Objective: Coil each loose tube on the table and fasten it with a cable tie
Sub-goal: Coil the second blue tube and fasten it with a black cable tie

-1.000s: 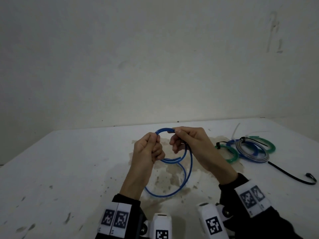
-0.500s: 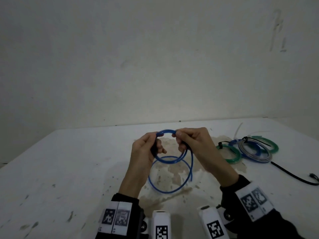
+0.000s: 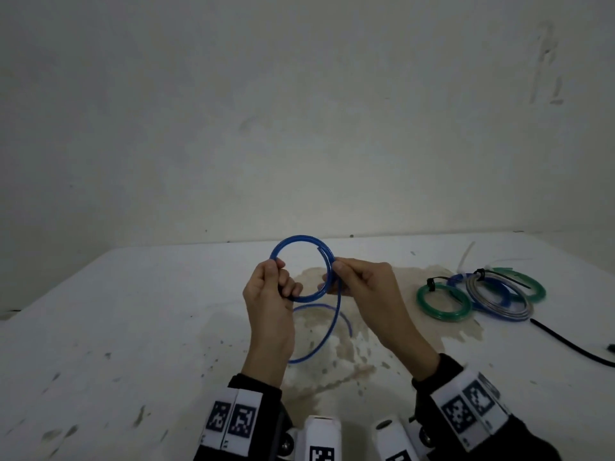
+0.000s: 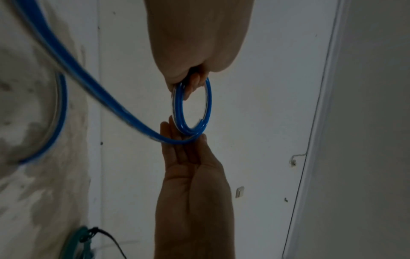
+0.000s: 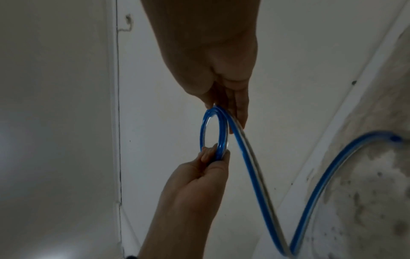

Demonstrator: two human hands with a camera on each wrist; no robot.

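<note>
A blue tube (image 3: 301, 240) is held above the white table (image 3: 133, 311) as a small round coil. My left hand (image 3: 271, 294) pinches the coil's left side, thumb on top. My right hand (image 3: 361, 286) pinches its right side, where one tube end sticks up. The tube's loose tail (image 3: 327, 334) hangs from the right hand and curves down toward the table. The left wrist view shows the coil (image 4: 192, 108) between both hands. The right wrist view shows the coil (image 5: 214, 131) and the tail (image 5: 255, 184) running down to the right.
Several tied coils lie at the right: a green one (image 3: 444, 302), a grey one (image 3: 499, 299) over a blue one, and another green one (image 3: 522, 282) behind. A loose black cable tie (image 3: 572, 344) lies at the right edge. A brownish stain (image 3: 346, 354) marks the table under my hands.
Both hands have lifted the coil higher and moved apart to its two sides. The coil has gained a turn and grown rounder, and the hanging tail is shorter.
</note>
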